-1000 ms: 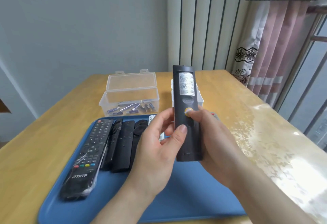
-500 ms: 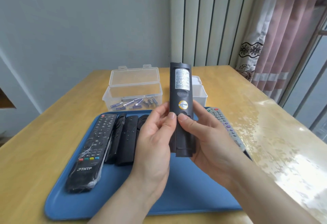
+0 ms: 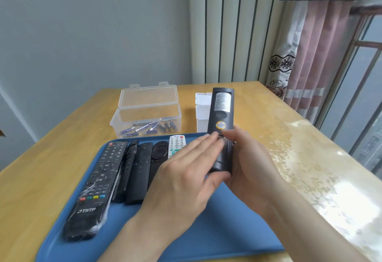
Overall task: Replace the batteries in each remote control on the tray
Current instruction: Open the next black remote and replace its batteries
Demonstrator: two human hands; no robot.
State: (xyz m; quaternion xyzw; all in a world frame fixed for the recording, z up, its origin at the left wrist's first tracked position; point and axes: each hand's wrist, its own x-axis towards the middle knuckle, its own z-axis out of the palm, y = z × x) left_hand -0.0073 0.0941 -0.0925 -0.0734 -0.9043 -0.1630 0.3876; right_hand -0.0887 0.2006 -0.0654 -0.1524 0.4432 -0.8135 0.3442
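Table (image 3: 31,179): yellow wood under a glossy clear cover, holding everything else.
Tray (image 3: 206,241): blue, flat on the table at the near edge, with remotes lined up along its left half.
Big remote (image 3: 97,187): black, buttons up, wrapped in clear film, leftmost on the tray, touching the slim ones beside it.
Slim remotes (image 3: 137,176): three black ones side by side, lying lengthwise just right of the big remote.
White remote (image 3: 176,145): buttons up at the far edge of the tray, its near end hidden behind the left hand.
Clear box (image 3: 147,115): lid standing open, on the table beyond the tray, with loose batteries (image 3: 148,129) on its floor.
White box (image 3: 202,108): on the table right of the clear box, partly hidden behind the raised remote.
Left hand (image 3: 186,181): forearm comes up from the bottom edge; fingers straight and together, laid flat across the lower back of the raised remote, thumb tucked under its bottom end.
Raised remote (image 3: 222,117): black, held upright above the tray's far right part, back side facing the camera, showing a white label and a round yellow sticker.
Right hand (image 3: 250,162): forearm enters from the lower right; palm cups the remote's lower half from the right, fingers wrapped behind it, thumb pressing the back just under the sticker.
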